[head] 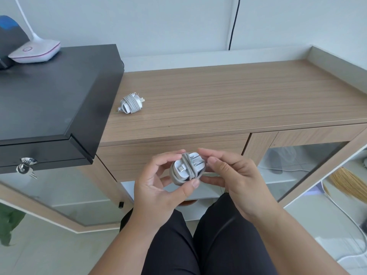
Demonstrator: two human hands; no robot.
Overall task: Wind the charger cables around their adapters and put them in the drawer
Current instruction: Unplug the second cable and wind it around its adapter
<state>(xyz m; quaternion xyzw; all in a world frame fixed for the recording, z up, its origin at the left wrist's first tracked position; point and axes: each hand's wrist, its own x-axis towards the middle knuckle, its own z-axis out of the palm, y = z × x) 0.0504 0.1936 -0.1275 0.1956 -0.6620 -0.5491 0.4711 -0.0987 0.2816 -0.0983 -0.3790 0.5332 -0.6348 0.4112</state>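
A white adapter point(187, 167) wrapped in grey cable sits between both hands, in front of the shut wooden drawer point(170, 149). My left hand point(156, 185) grips it from below and the left, thumb under the bundle. My right hand point(232, 175) touches its right side with fingertips, thumb near the top. The cable's metal plug lies flat on the adapter's face. A second white adapter point(131, 103), also wound in grey cable, lies on the wooden cabinet top point(238, 100) at its left end.
A black box point(49, 100) with keys point(25, 167) in its lock stands at the left, bearing a white lamp base point(34, 51). Glass cabinet doors point(297, 161) flank the drawer. A black cord point(234, 22) hangs down the wall. My legs are below.
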